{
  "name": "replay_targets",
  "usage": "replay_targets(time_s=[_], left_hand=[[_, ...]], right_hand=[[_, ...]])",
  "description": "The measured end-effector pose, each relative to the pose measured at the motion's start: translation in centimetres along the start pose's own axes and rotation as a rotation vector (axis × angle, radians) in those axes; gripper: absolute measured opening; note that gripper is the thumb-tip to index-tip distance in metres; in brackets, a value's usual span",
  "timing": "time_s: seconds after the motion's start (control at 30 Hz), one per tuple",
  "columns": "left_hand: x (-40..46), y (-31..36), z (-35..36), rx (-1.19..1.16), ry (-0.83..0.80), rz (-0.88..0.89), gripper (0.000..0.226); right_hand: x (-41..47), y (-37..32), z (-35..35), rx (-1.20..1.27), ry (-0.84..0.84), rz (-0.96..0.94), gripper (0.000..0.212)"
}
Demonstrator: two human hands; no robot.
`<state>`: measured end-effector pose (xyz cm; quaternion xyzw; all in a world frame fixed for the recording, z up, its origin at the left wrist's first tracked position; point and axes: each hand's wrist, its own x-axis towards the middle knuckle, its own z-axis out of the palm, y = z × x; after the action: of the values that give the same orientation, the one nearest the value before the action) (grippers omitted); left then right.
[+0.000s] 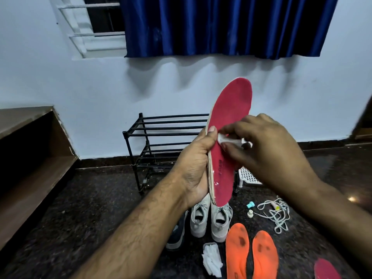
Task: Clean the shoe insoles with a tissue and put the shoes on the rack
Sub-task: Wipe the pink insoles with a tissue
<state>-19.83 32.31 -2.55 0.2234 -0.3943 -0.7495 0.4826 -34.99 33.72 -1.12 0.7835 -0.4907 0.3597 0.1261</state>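
The fingers (pixel 231 147) of the right hand (pixel 267 150) pinch a small folded white tissue (pixel 223 139) and press it flat on the red face of the insole (pixel 227 125), about at its middle. The left hand (pixel 196 168) grips this same insole from the side, its thumb lying on the front edge just beside the tissue and the other fingers curled behind, so the insole stands almost upright in the air with its rounded toe end on top. The insole is long and thin, its red surface looks like a soft fuzzy cloth, some dark letters are printed near the heel, and along the edge a pale foam layer shows with small white crumbs on it. Under the hands, on the dark speckled stone floor (pixel 100 208), a pair of grey shoes (pixel 210 218) stands with the openings up, and a dark shoe (pixel 177 232) lies just left of them. Near them lie two orange insoles (pixel 251 254) with dark stains, a part of another red insole (pixel 326 268) at the lower edge, a pack of white tissues (pixel 211 258), and a tangle of pale laces (pixel 275 214). Behind stands the black metal rack (pixel 161 133) of thin bars against a light wall, under a blue curtain (pixel 221 25).
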Motion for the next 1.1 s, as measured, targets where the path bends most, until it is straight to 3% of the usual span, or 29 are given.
replay_targets(time_s=[0.13,0.2,0.3,0.43,0.53,0.63,0.7,0.97,1.1], left_hand=[[-0.2,0.4,-0.4,0.106,0.023,0.001,0.030],[-0.2,0.9,-0.5,0.047,0.047,0.023,0.029],[-0.3,1.6,-1.1,-0.049,0.074,0.051,0.025],[-0.1,1.8,-2.9,0.079,0.066,0.083,0.031],[0.1,1.7,-3.8,0.088,0.079,0.089,0.030],[0.5,1.6,-4.4,0.083,0.112,0.104,0.033],[0.6,1.6,-4.0,0.055,0.089,0.087,0.038],[-0.5,2.1,-2.2,-0.031,0.051,0.016,0.055],[-1.5,3.1,-2.7,-0.035,0.042,0.004,0.060]], right_hand=[[0.9,1.2,-1.1,-0.051,0.133,0.140,0.024],[1.2,-0.1,-1.1,0.013,0.112,0.082,0.023],[1.6,-2.1,0.3,-0.151,-0.048,-0.113,0.028],[3.3,0.1,0.6,-0.259,0.091,-0.042,0.020],[1.5,-0.6,0.2,-0.176,0.167,-0.082,0.021],[-0.8,-2.9,-0.1,-0.154,0.074,-0.236,0.025],[-0.9,-3.2,-0.1,-0.057,-0.006,-0.178,0.024],[0.5,-3.3,0.8,0.249,-0.022,-0.070,0.021],[0.8,-4.1,1.4,0.258,-0.116,-0.052,0.026]])
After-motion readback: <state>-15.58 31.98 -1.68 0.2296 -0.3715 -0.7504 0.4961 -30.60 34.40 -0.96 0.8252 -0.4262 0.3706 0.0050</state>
